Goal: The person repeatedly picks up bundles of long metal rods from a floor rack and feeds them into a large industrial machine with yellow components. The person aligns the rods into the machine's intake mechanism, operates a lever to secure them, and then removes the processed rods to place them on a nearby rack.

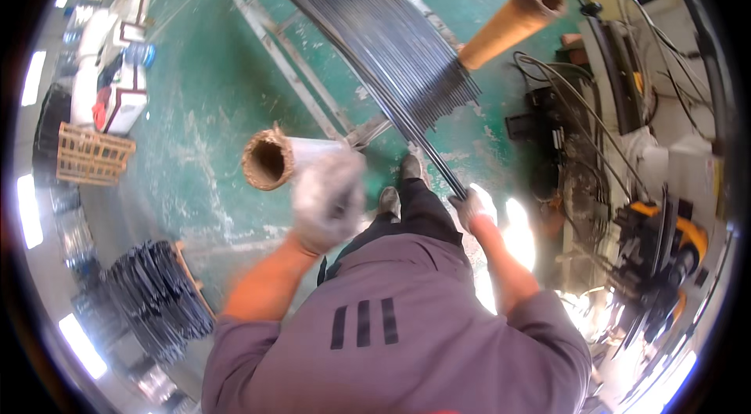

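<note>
Both my hands wear pale work gloves. My right hand (474,207) is closed round the near ends of a few thin dark metal rods (438,163). Those rods run up and away along the left edge of a wide layer of similar rods (368,15). My left hand (328,199) is raised in front of me and smeared by motion, so its fingers cannot be made out. Just behind it a cardboard tube (267,160) stands with its open end toward me. A second, brown cardboard tube (512,23) stands at the right side of the rod layer.
A metal frame (289,62) carries the rods over the green floor (188,132). Cables and a yellow-black machine (665,250) line the right side. On the left are a wooden crate (94,154), white boxes (125,97) and a stack of dark pieces (156,297).
</note>
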### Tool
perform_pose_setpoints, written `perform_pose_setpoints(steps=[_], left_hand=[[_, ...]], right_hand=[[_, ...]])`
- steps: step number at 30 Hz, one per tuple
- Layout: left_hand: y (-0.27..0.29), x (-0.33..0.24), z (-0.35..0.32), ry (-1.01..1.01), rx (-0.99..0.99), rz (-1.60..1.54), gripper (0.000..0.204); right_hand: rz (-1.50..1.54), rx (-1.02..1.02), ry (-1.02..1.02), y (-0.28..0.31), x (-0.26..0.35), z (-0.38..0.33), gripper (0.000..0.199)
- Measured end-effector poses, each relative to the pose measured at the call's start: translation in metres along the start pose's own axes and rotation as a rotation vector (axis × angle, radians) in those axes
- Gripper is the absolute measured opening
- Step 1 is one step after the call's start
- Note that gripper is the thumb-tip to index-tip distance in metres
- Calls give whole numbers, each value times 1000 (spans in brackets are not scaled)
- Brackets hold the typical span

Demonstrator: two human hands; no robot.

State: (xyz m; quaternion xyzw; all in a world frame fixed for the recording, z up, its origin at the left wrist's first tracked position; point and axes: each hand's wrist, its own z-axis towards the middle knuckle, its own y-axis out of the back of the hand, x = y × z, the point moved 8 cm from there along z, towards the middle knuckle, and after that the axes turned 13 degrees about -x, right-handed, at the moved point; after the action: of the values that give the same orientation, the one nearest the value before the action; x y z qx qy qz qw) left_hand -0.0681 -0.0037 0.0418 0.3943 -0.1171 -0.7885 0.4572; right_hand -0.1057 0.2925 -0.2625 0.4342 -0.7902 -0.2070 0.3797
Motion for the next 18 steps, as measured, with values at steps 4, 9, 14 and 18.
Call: perform_pose_setpoints(steps=[4, 9, 14, 18], left_hand=[[-71, -1, -132, 707, 266, -442, 25], [-206, 77, -211, 1795, 166, -1306, 54], [-198, 24, -215, 2071, -11, -1308, 20], [-208, -57, -240, 2187, 152, -1243, 16]], right_hand=[[68, -143, -65, 26, -130, -143, 34], [-51, -259, 17, 41, -191, -223, 21], [-214, -476, 81, 13, -318, -294, 15], [-485, -409, -185, 84, -342, -336, 10]])
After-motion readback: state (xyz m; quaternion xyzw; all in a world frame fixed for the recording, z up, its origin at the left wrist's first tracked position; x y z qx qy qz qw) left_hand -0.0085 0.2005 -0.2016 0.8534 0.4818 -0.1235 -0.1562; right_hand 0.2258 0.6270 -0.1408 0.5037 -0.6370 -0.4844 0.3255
